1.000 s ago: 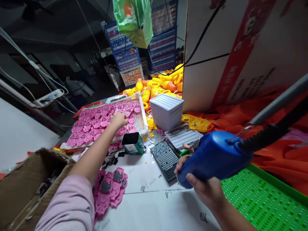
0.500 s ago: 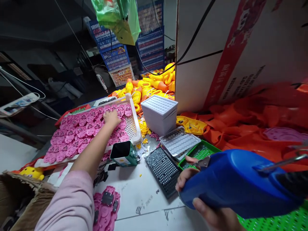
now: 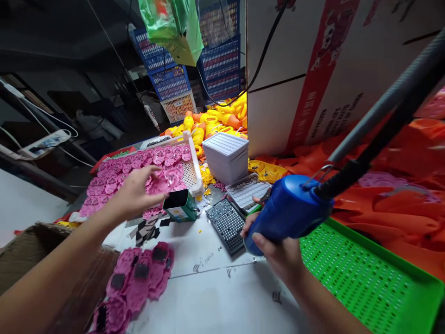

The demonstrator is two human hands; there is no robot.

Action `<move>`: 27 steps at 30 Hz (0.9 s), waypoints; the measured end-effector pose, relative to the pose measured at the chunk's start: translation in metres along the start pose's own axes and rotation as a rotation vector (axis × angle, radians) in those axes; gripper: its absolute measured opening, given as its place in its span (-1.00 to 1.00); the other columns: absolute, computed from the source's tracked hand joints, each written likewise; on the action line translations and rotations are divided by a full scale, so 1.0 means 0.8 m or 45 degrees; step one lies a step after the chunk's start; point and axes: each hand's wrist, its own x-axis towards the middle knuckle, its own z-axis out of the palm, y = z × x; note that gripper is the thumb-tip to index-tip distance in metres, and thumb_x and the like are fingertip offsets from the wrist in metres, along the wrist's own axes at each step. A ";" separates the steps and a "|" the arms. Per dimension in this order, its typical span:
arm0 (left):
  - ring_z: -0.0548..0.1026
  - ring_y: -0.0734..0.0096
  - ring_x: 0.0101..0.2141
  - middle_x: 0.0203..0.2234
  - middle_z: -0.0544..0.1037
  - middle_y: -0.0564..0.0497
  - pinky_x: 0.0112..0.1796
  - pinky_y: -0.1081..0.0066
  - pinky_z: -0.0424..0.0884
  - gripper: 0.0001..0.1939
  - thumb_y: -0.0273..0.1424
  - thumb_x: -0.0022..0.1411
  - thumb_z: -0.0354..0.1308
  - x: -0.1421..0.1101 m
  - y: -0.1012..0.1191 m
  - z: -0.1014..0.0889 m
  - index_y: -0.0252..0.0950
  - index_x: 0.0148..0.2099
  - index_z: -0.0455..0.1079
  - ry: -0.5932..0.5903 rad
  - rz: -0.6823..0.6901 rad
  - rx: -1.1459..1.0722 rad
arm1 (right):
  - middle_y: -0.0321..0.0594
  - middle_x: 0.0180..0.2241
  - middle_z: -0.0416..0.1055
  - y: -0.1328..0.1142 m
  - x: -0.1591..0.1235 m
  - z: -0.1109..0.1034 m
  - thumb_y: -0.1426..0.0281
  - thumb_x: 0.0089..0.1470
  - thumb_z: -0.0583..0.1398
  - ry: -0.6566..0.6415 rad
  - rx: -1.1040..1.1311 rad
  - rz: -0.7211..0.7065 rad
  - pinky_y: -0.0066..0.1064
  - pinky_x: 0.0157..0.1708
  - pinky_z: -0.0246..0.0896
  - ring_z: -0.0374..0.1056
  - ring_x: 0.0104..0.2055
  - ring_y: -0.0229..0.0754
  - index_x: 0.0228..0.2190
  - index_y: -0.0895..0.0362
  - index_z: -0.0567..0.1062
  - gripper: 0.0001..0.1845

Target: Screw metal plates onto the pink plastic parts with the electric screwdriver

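My left hand [image 3: 141, 192] is closed on a pink plastic part [image 3: 168, 178], blurred by motion, above the white crate [image 3: 196, 178] of similar pink parts [image 3: 111, 181]. My right hand [image 3: 283, 255] wraps round a blue electric screwdriver [image 3: 288, 208], whose tip is hidden; a hook, a black cable and a grey spring run up from its top end. Left of the screwdriver is a black perforated tray [image 3: 238, 234] partly covered with small silver screws [image 3: 222, 214]. Several pink parts with black pads [image 3: 139, 278] lie on the white worktop [image 3: 205, 297] before me.
A dark green open box [image 3: 187, 208] stands by the crate, with black pads [image 3: 146, 229] scattered near it. Behind are stacked white trays [image 3: 225, 160] and yellow toy parts [image 3: 208, 123]. A green basket [image 3: 368, 278] and orange sheets [image 3: 392, 222] lie right; a cardboard box [image 3: 52, 264] stands left.
My left hand has come back from the crate toward me with a pink part. The screwdriver has shifted left and stands more upright. The view has turned, showing more pink parts with pads.
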 end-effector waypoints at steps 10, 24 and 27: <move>0.39 0.05 -0.06 -0.08 0.48 -0.13 -0.03 0.14 0.29 -0.41 -0.33 0.02 0.35 -0.163 0.077 0.114 -0.22 0.10 0.30 -0.744 0.467 -0.276 | -0.26 -0.56 0.47 -0.009 -0.004 0.001 0.12 -0.29 0.42 0.015 0.049 0.091 -0.29 -0.51 0.38 0.41 -0.56 -0.18 -0.41 0.11 0.49 -0.57; 0.46 0.18 -0.08 -0.18 0.57 -0.01 -0.04 0.21 0.29 -0.81 -0.23 0.21 0.24 -0.135 0.042 0.112 -0.18 -0.16 0.50 -0.729 0.290 0.132 | -0.23 -0.59 0.47 -0.008 0.001 -0.002 0.08 -0.37 0.45 0.063 0.052 0.090 -0.22 -0.50 0.36 0.40 -0.57 -0.14 -0.57 0.08 0.52 -0.60; 0.49 0.14 -0.14 -0.29 0.57 -0.12 -0.07 0.14 0.35 -0.79 -0.36 0.34 0.08 -0.097 -0.004 0.106 -0.28 -0.27 0.51 -0.624 0.073 0.261 | -0.22 -0.59 0.46 -0.009 0.001 -0.001 0.03 -0.38 0.45 0.057 0.038 0.085 -0.21 -0.50 0.36 0.38 -0.58 -0.14 -0.60 0.06 0.52 -0.59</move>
